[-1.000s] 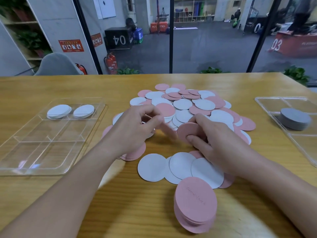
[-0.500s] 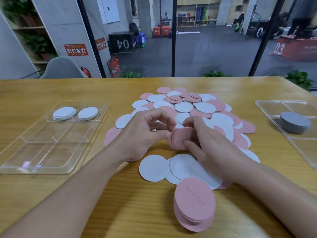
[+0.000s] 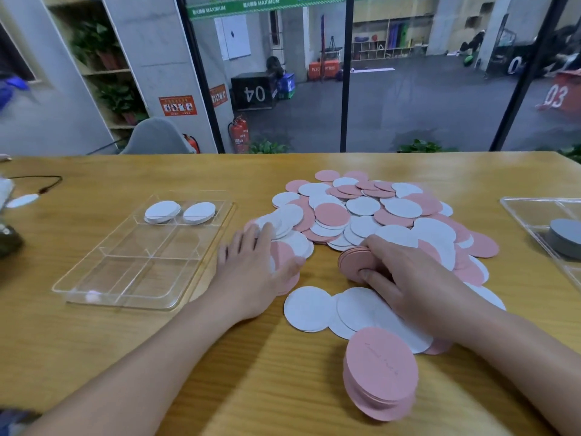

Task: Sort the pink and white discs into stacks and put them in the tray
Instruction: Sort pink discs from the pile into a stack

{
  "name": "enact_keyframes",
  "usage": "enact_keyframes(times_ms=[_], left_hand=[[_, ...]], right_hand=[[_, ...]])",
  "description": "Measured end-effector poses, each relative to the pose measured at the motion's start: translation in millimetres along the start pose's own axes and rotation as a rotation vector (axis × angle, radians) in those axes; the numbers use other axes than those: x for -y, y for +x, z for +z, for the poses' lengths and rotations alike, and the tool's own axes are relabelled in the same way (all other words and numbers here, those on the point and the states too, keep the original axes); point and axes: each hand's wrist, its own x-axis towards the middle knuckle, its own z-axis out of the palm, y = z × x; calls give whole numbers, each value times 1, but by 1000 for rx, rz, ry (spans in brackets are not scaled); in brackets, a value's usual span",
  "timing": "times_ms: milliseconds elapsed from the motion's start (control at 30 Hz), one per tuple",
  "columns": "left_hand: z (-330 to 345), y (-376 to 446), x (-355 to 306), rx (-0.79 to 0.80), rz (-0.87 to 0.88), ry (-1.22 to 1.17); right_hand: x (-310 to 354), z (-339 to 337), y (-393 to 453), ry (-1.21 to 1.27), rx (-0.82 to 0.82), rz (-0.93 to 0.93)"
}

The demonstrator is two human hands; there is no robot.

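A: Start big. What carries everything?

B: The wooden table [image 3: 94, 357] in front of you. Behind it, through the glass, a green banner [image 3: 264, 4] reads "MAXIMUM", a black box [image 3: 253, 91] is marked "04" and a red box [image 3: 558, 96] "03". The orange wall sign [image 3: 177, 106] is too small to read.

A: And the discs?

B: The loose pile of pink and white discs [image 3: 371, 212] spreads over the middle of the table, thin flat rounds overlapping each other. At its left stands the clear tray [image 3: 110, 278] with dividers; two short stacks of white discs [image 3: 179, 212] sit in its two far compartments. A second clear tray [image 3: 534, 212] at the right edge holds a grey stack [image 3: 566, 239].

A: Anything sorted outside the trays?

B: A pink stack [image 3: 382, 372] stands nearest you, with faint writing on top that I cannot read.

A: Your hands?

B: Your left hand [image 3: 251, 269] lies flat, fingers straight, pressing on pink and white discs at the pile's left edge. Your right hand's [image 3: 405, 272] grip is curled round a small bundle of pink discs [image 3: 356, 262], held on edge just above the table.
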Motion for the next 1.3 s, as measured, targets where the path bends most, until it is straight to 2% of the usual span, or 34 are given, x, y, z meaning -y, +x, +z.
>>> enact_keyframes(times_ms=[300,433,500,567,633,867,1033,1300], left_hand=[[0,17,-23,67,168,-45],[-7,19,-31,106,259,-268],[-12,18,-26,18,265,-379],[-17,18,-13,-107,246,-344],[-24,14,0,-138,196,-284],[-29,1,5,-35,122,-264],[-21,9,-16,-10,175,-353],[-24,32,-47,67,197,-200]], right_hand=[[-1,-2,-2,-2,0,-24],[-1,-1,-2,9,-8,-29],[-3,-1,-2,5,-12,-35],[-4,1,-1,4,-15,-40],[-5,1,0,10,-15,-40],[-5,2,-1,31,-28,-37],[-7,2,-1,37,-33,-46],[-7,0,-1,44,-26,-49]])
